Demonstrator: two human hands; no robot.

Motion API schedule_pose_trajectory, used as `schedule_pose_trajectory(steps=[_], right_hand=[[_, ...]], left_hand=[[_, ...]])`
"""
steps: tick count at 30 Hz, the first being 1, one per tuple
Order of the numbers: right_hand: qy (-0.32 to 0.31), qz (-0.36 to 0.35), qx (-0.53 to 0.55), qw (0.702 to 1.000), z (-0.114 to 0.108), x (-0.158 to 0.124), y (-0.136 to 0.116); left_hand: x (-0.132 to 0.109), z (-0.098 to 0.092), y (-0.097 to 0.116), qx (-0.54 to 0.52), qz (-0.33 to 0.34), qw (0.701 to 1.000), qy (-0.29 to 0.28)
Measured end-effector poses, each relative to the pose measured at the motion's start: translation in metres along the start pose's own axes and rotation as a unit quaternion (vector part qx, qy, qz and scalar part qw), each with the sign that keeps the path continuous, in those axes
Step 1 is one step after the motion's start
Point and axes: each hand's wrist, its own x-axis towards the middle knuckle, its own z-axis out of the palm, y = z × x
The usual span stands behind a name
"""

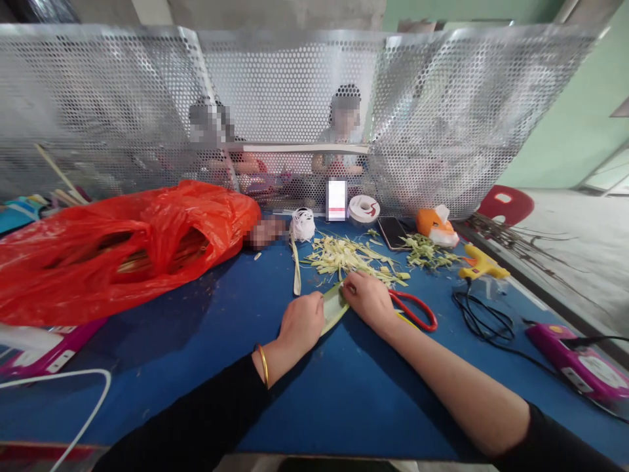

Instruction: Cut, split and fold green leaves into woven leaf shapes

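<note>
A pale green leaf strip (335,308) stretches between my two hands above the blue table (206,387). My left hand (303,321), with a gold bangle at its wrist, is closed on the strip's lower left end. Fingers pinched, my right hand (366,298) grips the upper right end. Just beyond the hands lies a pile of yellow-green shreds (339,255). Red-handled scissors (417,309) rest beside my right hand, their blades hidden. A narrow pale strip (296,269) lies beyond my left hand, below a ball of white string (302,224).
A red plastic bag (122,229) covers the left side. Toward the right are a phone (392,233), a yellow glue gun (484,262), black cable and a purple power strip (574,360). A perforated metal screen (295,78) stands behind, with people beyond it.
</note>
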Motion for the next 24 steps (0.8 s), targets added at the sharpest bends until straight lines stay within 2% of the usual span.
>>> schedule_pose_trajectory(steps=[7, 11, 19, 24], right_hand=[[0.029, 0.066, -0.059, 0.996, -0.006, 0.012, 0.03], [0.045, 0.057, -0.053, 0.996, -0.014, 0.012, 0.036], [0.026, -0.104, 0.068, 0.992, -0.016, -0.013, -0.011], [0.061, -0.117, 0.126, 0.983, -0.017, -0.021, -0.023]], left_hand=[[-0.005, 0.0, 0.006, 0.024, 0.015, 1.0, -0.009], [-0.007, -0.003, 0.008, 0.036, 0.016, 0.999, 0.003], [-0.009, -0.017, 0.006, 0.043, 0.005, 0.996, 0.084], [-0.009, -0.021, 0.006, 0.05, 0.014, 0.993, 0.103]])
